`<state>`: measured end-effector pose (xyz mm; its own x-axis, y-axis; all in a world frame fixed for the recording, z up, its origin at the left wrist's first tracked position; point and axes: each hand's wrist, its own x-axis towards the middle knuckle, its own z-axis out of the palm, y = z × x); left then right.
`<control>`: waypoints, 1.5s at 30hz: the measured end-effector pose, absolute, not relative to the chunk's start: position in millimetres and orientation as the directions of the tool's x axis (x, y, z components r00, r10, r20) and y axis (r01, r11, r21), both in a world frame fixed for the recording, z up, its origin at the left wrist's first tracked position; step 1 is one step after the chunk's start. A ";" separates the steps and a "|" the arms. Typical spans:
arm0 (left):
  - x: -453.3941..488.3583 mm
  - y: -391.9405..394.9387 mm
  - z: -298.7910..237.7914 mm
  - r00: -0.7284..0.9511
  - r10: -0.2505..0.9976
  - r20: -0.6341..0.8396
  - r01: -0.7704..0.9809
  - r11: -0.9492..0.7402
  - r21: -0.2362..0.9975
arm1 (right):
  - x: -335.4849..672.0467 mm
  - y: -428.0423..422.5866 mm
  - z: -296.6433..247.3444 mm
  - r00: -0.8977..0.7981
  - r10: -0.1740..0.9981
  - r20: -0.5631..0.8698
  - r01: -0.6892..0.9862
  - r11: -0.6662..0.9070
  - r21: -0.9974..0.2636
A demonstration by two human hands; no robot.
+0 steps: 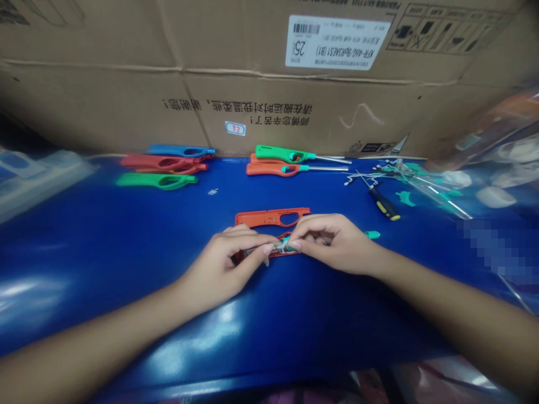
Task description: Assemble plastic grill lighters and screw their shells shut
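Note:
My left hand (229,264) and my right hand (332,241) meet over an open orange lighter shell half (283,252) lying on the blue table (126,252). Both hands pinch small inner parts in it, a teal piece and thin wire, with fingers closed. A teal tip (372,234) sticks out to the right of my right hand. Just behind the hands lies a second orange shell half (272,217), empty and flat.
Finished long-nosed lighters lie at the back: blue, red and green (162,164) on the left, green and orange (290,160) in the middle. A black-and-yellow screwdriver (383,203) and loose metal tubes and teal parts (415,179) lie right. A cardboard box (269,73) walls the back.

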<state>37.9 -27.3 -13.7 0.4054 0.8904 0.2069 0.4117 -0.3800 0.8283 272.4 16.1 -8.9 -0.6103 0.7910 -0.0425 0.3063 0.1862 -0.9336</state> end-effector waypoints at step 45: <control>38.0 -27.1 -15.5 0.386 0.898 0.211 0.392 -0.366 0.844 | 269.6 14.8 -12.9 -0.562 0.824 -0.066 0.268 0.106 -0.958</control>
